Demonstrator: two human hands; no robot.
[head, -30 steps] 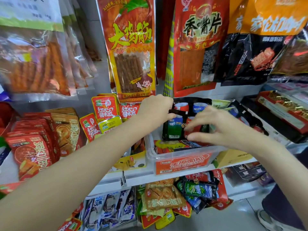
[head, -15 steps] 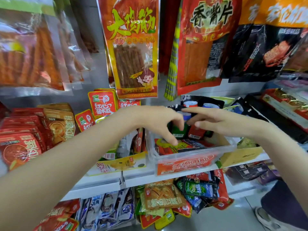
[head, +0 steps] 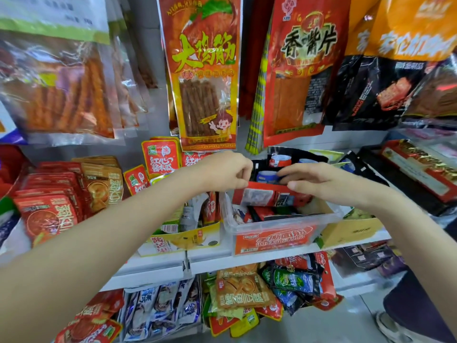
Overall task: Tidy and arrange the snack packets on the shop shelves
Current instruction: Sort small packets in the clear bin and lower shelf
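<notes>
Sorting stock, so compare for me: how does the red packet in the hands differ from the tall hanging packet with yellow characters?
The red packet lies sideways, gripped at its ends by the left hand and right hand over the clear bin; the hanging packet hangs upright, untouched. The hanging packet looks far larger and shows brown sticks through a window. Both are mainly red.

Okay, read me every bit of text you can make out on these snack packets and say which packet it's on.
"大鸡筋", then "调味面制品": tall hanging orange packet.
"香嘴片": hanging red packet.
"红心薯木瓜", roughly: small red packet on the shelf.
Clear tub label, held red packet, hanging orange-and-black packet and lower-shelf packets: too blurred.
</notes>
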